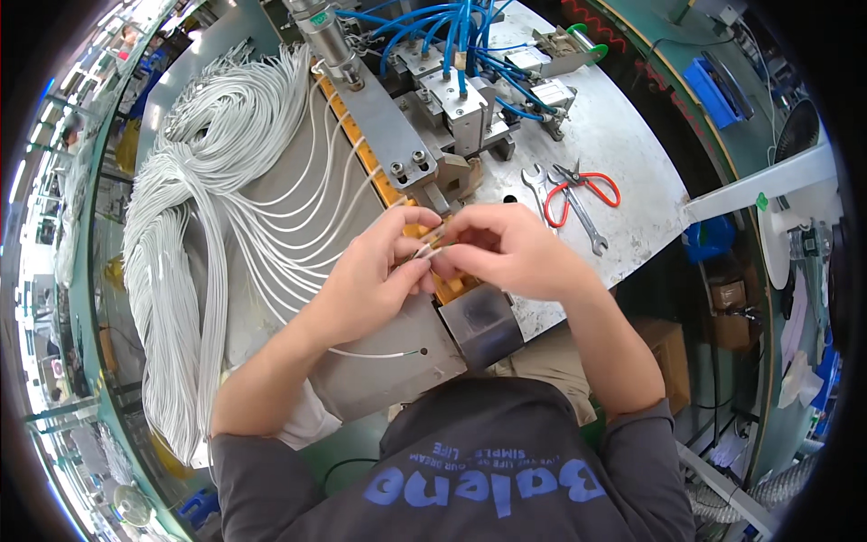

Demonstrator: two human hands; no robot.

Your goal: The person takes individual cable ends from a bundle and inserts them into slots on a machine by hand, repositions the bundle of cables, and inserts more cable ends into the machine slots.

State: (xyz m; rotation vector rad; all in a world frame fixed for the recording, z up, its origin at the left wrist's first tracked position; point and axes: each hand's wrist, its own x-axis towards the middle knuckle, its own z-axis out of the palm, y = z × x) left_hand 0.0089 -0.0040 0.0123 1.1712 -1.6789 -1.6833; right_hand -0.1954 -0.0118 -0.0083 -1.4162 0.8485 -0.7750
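My left hand (361, 275) pinches the end of a white cable (433, 254) between thumb and fingers. Against it, the closed fingertips of my right hand (510, 251) meet at the cable's tip; the fine wires there are too small to make out. Both hands are just above the near part of an orange-yellow rail (363, 149) of a bench machine (397, 149). Several white cables run from the rail toward a large bundle (194, 181) at the left. One loose cable end (388, 355) with a stripped tip lies on the metal plate below my left wrist.
Red-handled pliers (587, 181) and wrenches (591, 230) lie on the metal bench to the right. Blue air hoses (433, 18) rise from the machine's far side. A dark metal block (483, 325) ends the rail close to me. A white fan (768, 230) stands at the right.
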